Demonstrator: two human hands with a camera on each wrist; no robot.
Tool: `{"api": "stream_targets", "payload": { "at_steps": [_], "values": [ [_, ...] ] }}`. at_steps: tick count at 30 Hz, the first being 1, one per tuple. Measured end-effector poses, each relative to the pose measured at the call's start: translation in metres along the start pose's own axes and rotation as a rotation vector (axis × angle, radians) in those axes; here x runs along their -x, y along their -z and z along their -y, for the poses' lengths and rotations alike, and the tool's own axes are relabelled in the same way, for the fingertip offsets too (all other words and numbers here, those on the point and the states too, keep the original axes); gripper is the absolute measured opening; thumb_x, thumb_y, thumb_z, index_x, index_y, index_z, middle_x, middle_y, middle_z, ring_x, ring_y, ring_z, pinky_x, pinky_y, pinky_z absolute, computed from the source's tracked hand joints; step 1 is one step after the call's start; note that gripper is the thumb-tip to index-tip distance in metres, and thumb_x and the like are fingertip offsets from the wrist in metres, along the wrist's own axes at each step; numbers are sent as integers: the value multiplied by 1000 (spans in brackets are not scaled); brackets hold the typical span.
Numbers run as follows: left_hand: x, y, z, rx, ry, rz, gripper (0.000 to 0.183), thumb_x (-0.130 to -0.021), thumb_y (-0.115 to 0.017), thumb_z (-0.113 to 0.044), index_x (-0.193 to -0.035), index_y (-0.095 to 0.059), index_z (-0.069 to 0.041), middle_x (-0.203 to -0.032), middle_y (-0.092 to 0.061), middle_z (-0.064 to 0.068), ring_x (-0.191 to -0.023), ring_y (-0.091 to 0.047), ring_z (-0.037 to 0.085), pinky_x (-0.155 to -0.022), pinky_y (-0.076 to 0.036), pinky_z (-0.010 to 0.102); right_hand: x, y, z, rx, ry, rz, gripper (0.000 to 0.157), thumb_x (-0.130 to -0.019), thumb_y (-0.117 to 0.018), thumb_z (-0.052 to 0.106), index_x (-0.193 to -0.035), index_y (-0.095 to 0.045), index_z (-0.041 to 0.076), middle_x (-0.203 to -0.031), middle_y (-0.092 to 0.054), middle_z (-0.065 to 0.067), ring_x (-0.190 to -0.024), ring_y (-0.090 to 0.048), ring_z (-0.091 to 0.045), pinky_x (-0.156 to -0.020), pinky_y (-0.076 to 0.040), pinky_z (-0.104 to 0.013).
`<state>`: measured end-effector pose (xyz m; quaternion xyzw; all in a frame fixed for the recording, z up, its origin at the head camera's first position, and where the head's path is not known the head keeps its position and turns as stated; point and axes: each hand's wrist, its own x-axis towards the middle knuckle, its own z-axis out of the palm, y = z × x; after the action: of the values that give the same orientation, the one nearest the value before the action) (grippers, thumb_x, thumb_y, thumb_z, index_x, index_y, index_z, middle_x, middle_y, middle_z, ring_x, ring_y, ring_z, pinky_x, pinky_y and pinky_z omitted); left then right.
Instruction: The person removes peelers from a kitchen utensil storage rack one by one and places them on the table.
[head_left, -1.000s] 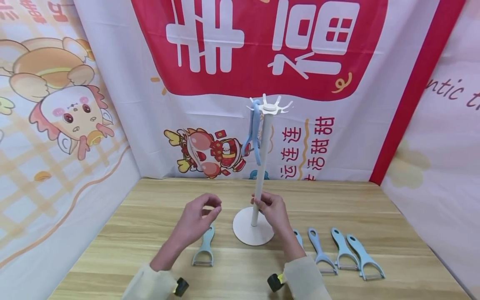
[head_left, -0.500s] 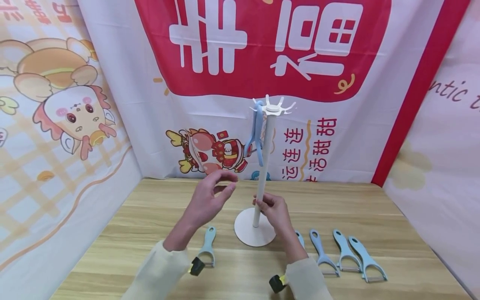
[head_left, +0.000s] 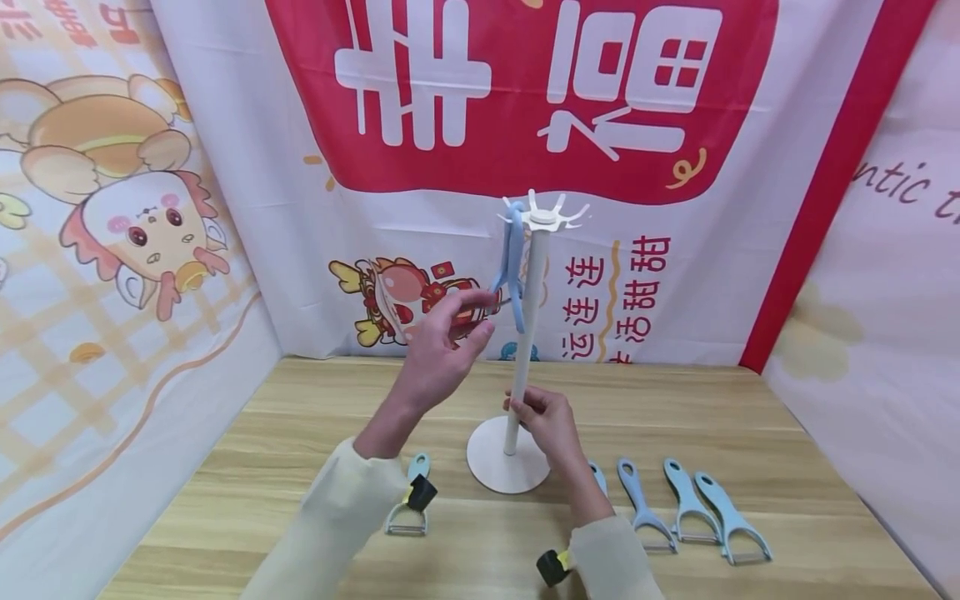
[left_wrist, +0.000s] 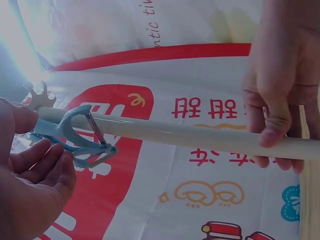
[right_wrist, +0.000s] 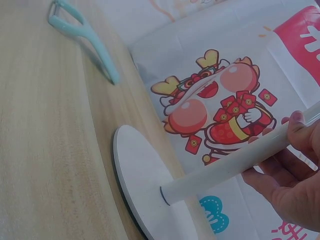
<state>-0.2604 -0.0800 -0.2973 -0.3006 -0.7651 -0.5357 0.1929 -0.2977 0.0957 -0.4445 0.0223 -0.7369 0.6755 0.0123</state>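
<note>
A white stand with a ring of hooks at its top rises from a round base. From a hook on its left side hangs a blue Y-shaped peeler, blade end down. My left hand is raised beside the peeler's lower end, thumb and fingers apart and loosely bent, with nothing held. In the left wrist view those fingers lie right beside the peeler's forked part. Low on the pole, my right hand grips it between thumb and fingers.
One peeler lies left of the base, partly covered by the left wrist camera. Several more peelers lie in a row at the right; one is partly behind my right forearm. Printed cloth hangs behind the wooden table.
My left hand has risen from above the table peeler, up and to the right, to the hanging peeler. My right hand keeps its grip on the pole.
</note>
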Motion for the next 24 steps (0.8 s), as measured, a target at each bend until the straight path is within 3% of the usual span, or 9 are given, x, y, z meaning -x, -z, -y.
{"api": "stream_targets", "payload": {
  "at_steps": [7, 16, 24],
  "values": [
    [-11, -1, -3, 44, 18, -24, 40, -101, -56, -14, -140, -51, -5, -137, -59, 14, -127, -58, 27, -109, -49, 38, -1, -2, 2, -2, -7, 11, 22, -97, -62, 8, -118, -71, 6, -107, -74, -13, -109, -69, -25, -101, -53, -48],
    [-28, -6, -5, 79, 38, -2, 47, -103, -55, -22, -148, -46, -12, -147, -55, 3, -135, -53, 18, -113, -45, 32, -2, -2, 2, 4, -20, 6, 21, -97, -63, 8, -115, -72, 8, -106, -74, -12, -107, -69, -23, -101, -53, -47],
    [-43, -16, -9, 93, 64, 18, 48, -101, -59, -23, -146, -48, -9, -138, -61, 11, -128, -60, 23, -108, -50, 33, 0, 1, 2, -1, -4, 11, 21, -98, -62, 7, -116, -71, 6, -106, -74, -14, -107, -69, -23, -102, -53, -47]
  ]
}}
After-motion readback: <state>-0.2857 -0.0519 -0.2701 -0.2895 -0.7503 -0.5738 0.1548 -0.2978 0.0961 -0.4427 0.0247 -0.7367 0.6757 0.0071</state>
